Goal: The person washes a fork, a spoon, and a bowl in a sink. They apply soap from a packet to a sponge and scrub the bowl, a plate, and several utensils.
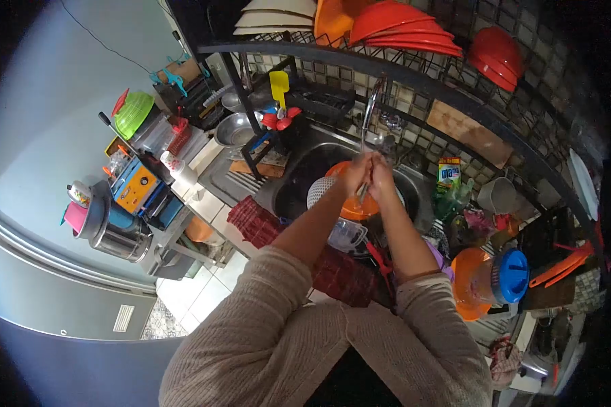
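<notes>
Both of my hands meet under the faucet [373, 102], over the sink [299, 169]. My left hand [355, 174] and my right hand [381, 175] are closed and pressed together. A thin, pale streak shows just below them; whether it is a utensil or running water I cannot make out. Beneath the hands sits an orange bowl [361, 207] in the basin. A white perforated strainer [318, 192] is beside it on the left, partly behind my left forearm. Nearer to me lies a clear plastic container [346, 235].
A black dish rack [421, 64] with red bowls [407, 30] arches above the sink. Right of the basin are a detergent pack [449, 171], a green bottle [458, 197] and a blue-lidded jug [510, 277]. A red cloth [254, 222] drapes over the front edge. Left stands a metal bowl [236, 130].
</notes>
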